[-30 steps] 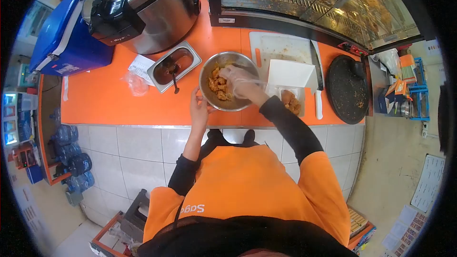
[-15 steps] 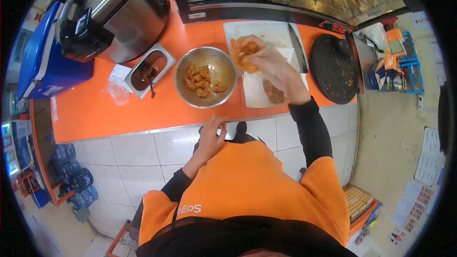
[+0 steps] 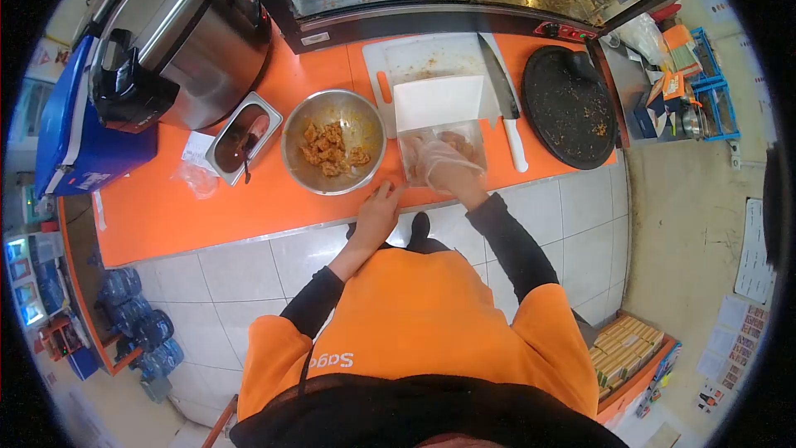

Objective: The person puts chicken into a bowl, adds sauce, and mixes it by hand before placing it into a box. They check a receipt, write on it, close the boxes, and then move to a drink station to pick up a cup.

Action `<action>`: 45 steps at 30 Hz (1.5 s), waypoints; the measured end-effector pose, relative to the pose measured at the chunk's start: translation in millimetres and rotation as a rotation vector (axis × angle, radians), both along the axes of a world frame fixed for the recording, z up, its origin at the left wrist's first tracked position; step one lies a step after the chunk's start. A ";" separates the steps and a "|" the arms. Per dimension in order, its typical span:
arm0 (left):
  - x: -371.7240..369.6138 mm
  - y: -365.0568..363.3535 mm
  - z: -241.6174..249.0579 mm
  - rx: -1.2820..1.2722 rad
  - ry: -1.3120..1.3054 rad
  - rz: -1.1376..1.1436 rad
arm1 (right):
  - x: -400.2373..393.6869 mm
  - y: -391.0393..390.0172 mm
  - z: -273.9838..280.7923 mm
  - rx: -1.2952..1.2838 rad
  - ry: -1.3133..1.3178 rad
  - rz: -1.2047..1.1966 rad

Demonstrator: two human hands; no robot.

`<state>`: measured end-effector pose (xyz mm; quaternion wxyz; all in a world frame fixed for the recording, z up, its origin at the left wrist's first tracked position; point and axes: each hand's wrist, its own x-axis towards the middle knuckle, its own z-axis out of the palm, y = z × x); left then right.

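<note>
My right hand (image 3: 448,168), in a clear plastic glove, reaches down into a white paper box (image 3: 439,104) with its lid raised. Brownish food lies in the box under the glove; my fingertips are blurred and partly hidden. Bare, my left hand (image 3: 378,212) rests at the counter's front edge near the box's left corner, fingers stretched out and holding nothing. Left of the box stands a steel bowl (image 3: 365,168) with saucy fried chicken pieces (image 3: 327,148).
Behind the box lies a white cutting board (image 3: 390,56) with a knife (image 3: 500,83) along its right side. A round black griddle plate (image 3: 568,104) sits farther right. On the left are a steel sauce tray (image 3: 265,139), a large cooker (image 3: 199,50) and a blue cooler (image 3: 108,133).
My right hand has moved from above the board, where it held orange chicken pieces, down into the box. My left hand has shifted slightly toward the box.
</note>
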<state>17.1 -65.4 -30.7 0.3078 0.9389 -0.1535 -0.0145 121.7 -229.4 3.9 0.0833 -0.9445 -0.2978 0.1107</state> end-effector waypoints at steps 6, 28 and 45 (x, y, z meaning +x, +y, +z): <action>0.3 -0.3 -1.2 -0.051 0.033 0.018 | 9.3 -11.0 11.3 0.011 0.104 0.007; -1.6 95.6 19.7 -1.220 0.307 0.881 | 54.6 165.0 8.4 0.125 0.190 0.461; 5.7 111.9 21.0 -1.252 0.283 0.819 | 66.2 140.4 46.3 0.397 0.233 0.230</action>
